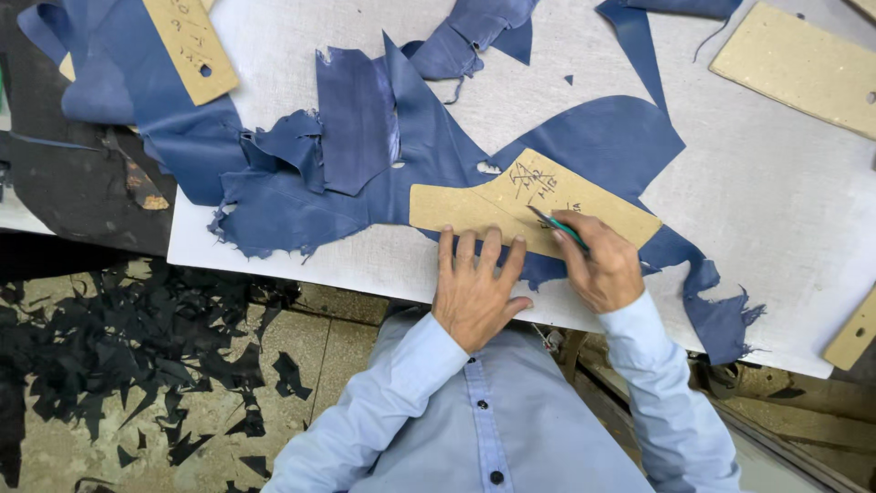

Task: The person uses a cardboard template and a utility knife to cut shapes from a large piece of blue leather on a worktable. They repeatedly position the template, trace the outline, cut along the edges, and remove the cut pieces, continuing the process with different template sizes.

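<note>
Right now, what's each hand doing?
Left hand: open, flat on the template.
Right hand: closed on a green tool.

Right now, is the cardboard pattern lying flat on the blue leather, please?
Flat: the cardboard pattern lies on the blue leather, pressed by the left hand.

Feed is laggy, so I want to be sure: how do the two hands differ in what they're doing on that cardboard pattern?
The left hand lies flat, fingers spread, pressing the cardboard pattern down; the right hand is curled around a green-handled knife. The left hand holds nothing; the right hand has the blade tip on the pattern. Both rest at the pattern's near edge, over the blue leather, in light-blue sleeves.
</note>
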Motion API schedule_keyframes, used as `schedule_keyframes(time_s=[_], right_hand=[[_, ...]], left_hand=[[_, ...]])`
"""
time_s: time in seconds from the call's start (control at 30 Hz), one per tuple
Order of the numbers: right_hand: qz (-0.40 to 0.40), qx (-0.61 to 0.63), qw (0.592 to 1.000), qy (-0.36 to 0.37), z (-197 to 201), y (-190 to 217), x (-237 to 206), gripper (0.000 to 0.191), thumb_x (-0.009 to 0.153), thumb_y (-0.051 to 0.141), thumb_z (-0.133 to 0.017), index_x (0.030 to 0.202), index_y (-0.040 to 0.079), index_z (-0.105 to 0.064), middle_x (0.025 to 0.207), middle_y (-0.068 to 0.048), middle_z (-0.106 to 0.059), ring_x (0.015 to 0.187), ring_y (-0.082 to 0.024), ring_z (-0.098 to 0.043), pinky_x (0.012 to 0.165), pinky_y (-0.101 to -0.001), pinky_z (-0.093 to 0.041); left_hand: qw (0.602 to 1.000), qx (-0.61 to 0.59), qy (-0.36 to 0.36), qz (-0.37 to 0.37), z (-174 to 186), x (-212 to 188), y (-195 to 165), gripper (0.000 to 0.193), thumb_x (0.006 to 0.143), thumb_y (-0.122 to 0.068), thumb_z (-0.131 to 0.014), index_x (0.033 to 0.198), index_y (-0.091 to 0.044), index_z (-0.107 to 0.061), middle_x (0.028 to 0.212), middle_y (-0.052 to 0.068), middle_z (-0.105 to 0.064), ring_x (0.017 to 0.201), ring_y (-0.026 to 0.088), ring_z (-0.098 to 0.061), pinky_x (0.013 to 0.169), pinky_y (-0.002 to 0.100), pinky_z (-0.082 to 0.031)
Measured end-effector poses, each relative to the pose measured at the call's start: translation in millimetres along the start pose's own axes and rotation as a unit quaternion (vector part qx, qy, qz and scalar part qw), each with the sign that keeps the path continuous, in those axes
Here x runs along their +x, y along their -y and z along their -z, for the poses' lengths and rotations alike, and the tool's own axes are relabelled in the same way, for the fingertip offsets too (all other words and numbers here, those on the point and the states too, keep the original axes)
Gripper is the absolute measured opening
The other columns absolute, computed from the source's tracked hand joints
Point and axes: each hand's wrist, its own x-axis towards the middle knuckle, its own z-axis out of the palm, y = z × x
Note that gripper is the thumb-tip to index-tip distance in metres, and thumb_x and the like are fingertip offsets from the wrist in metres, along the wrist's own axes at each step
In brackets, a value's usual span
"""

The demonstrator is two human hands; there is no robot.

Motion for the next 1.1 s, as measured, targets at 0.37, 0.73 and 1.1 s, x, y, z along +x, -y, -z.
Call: schedule_keyframes(time_s=[0.37,0.73,1.1], right_hand=[[0.198,-0.053,0.976,0.072,-81,27,93,0.026,0.093,0.011,-0.074,0.118,0.008,-0.074,0.104,-0.009,-0.076,0.085,-0.025,-0.073,0.069,-0.0358,-0.059],[0.247,-0.106,0.955,0.128,-80,17,79,0.047,0.083,0.008,-0.072,0.128,-0.002,-0.068,0.111,-0.011,-0.071,0.091,-0.024,-0.070,0.077,-0.0362,-0.061],[0.359,-0.109,0.903,0.209,-26,-37,95,0.047,0.083,0.016,-0.074,0.126,0.001,-0.070,0.113,-0.012,-0.073,0.101,-0.025,-0.071,0.083,-0.0352,-0.062]], left_hand=[[0.991,0.094,0.091,0.000,-27,-10,13,0.115,0.058,-0.097,-0.058,0.147,-0.025,-0.054,0.155,0.014,-0.034,0.144,0.047,-0.020,0.112,0.082,0.000],[0.994,0.042,0.104,0.010,-30,-18,14,0.116,0.063,-0.099,-0.056,0.151,-0.023,-0.052,0.158,0.009,-0.033,0.145,0.047,-0.021,0.113,0.083,0.000],[0.996,0.024,0.083,0.021,-19,-19,10,0.122,0.065,-0.095,-0.062,0.163,-0.029,-0.032,0.159,0.020,-0.027,0.144,0.046,-0.026,0.113,0.085,-0.007]])
